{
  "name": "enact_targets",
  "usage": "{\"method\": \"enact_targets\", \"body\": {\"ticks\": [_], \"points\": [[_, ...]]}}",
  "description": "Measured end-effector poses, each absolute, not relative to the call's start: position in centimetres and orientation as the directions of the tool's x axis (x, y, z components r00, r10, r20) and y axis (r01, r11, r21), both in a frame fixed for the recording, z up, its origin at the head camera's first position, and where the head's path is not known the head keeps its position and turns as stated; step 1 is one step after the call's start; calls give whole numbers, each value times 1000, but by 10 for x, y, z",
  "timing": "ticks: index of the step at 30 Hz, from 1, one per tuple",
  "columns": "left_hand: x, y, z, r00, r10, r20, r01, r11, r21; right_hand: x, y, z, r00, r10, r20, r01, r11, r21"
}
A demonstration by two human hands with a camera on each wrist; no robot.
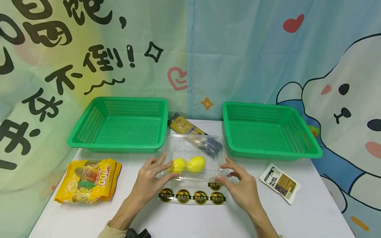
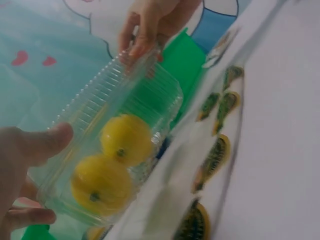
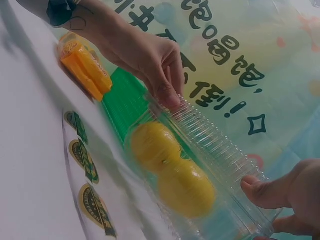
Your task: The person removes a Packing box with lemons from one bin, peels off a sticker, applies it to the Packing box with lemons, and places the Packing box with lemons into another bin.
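Note:
A clear plastic clamshell box (image 1: 194, 148) with two lemons (image 1: 196, 164) inside sits between my hands. My left hand (image 1: 151, 175) grips its left side, thumb at the near edge and fingers along the side. On the opposite side my right hand (image 1: 239, 181) holds the near right corner in the same way. In the left wrist view the lemons (image 2: 126, 140) lie side by side against the box wall. A sheet of round black-and-gold stickers (image 1: 191, 197) lies on the table just in front of the box.
Two green baskets (image 1: 119, 146) (image 1: 274, 152) stand at the back left and back right. Behind the box lies a gold and dark packet (image 1: 184, 125). A yellow snack bag (image 1: 86, 181) is at left, a white and brown pouch (image 1: 279, 182) at right. A printed curtain (image 1: 238, 59) hangs behind.

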State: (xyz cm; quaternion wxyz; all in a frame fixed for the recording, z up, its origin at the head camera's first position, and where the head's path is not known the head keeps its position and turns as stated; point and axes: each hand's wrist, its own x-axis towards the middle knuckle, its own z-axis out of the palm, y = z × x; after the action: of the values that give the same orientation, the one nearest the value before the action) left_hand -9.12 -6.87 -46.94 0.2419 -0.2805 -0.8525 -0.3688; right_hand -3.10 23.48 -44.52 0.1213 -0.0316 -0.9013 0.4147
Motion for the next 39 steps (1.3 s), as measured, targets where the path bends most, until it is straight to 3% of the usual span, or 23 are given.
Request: {"method": "enact_targets", "body": {"ticks": [24,39], "points": [[-92,-77,-488,-740,270,616,627,608,487,-44,230,-468,-966,85,244,-144,604,-784],[-86,-81,-495,-729,292,619,645,596,478,-35,228,-471,-976,83,200,-107,617,-779]]}}
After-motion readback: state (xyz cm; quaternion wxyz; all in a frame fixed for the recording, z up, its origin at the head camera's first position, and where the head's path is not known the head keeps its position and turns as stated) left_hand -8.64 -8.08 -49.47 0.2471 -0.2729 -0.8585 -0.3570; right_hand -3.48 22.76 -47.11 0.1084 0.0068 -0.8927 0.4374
